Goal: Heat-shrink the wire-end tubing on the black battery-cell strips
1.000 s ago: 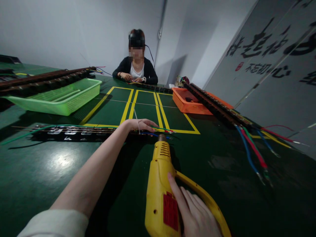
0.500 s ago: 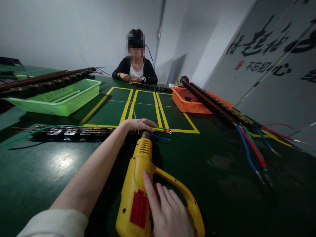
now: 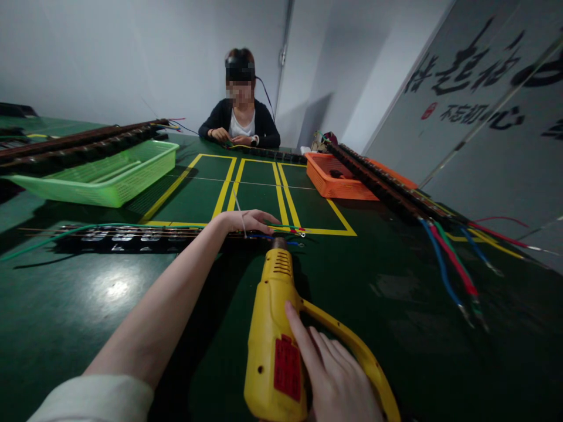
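Observation:
My right hand (image 3: 341,375) is closed around the handle of a yellow heat gun (image 3: 272,322), its index finger lying along the body. The gun's metal nozzle (image 3: 279,242) points away from me, close by the fingers of my left hand (image 3: 250,221). That hand is closed over wires at the right end of a long black strip (image 3: 145,241); its grip is partly hidden. Past the fingertips stick out a green wire with a red sleeve and ring terminal (image 3: 301,232), and a blue wire (image 3: 290,241). A thin pale tie (image 3: 238,202) stands up by the hand.
A green basket (image 3: 116,190) at left and an orange basket (image 3: 328,187) at right support long dark strips. Colored wires (image 3: 448,264) hang from the right-hand strips. Yellow tape marks the green table (image 3: 409,357). Across it sits a person (image 3: 240,114) handling another strip.
My right hand has moved the heat gun to the right, so its nozzle now points nearer the wire ends. My left hand has stayed almost in place.

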`<state>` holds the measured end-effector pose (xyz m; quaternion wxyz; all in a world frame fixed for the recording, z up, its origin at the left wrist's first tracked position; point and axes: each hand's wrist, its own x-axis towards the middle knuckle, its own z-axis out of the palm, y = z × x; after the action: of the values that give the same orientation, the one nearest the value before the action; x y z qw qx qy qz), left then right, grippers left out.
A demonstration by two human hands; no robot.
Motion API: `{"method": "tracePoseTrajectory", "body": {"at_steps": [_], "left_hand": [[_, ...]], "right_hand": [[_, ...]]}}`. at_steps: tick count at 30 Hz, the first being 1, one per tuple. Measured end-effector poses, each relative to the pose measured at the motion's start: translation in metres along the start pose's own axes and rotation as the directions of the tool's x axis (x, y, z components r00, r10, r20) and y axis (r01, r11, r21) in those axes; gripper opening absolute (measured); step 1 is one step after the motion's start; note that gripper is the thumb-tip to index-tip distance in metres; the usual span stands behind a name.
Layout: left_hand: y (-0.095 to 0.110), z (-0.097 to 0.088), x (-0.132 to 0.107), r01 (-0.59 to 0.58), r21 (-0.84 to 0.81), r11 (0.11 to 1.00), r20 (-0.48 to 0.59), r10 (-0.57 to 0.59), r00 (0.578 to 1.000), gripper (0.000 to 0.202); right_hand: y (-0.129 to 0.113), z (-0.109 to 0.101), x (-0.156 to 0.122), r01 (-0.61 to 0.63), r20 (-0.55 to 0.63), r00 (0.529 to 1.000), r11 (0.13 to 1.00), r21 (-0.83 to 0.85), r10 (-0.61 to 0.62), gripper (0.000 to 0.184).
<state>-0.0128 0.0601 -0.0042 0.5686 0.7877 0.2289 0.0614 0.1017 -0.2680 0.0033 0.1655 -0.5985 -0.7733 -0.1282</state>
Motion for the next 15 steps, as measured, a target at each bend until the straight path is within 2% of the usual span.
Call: {"method": "tracePoseTrajectory", "body": {"at_steps": [2,7,15], "left_hand": [[0.001,0.001,-0.001,0.014,0.000,1.000,-0.008,-0.014,1.000,0.066],[0.002,0.000,-0.001,0.016,0.017,1.000,0.019,-0.016,1.000,0.066],[0.001,-0.001,0.000,0.002,0.058,0.998,0.017,-0.003,1.000,0.067]], "right_hand": [[0.007,-0.004,-0.005,-0.023,-0.003,1.000,1.000,0.000,0.023,0.134],[0.015,-0.006,-0.014,-0.082,0.014,0.997,0.997,0.008,0.081,0.129],[-0.002,0.007,-0.012,-0.092,-0.012,0.996,0.994,-0.062,0.092,0.126]]}}
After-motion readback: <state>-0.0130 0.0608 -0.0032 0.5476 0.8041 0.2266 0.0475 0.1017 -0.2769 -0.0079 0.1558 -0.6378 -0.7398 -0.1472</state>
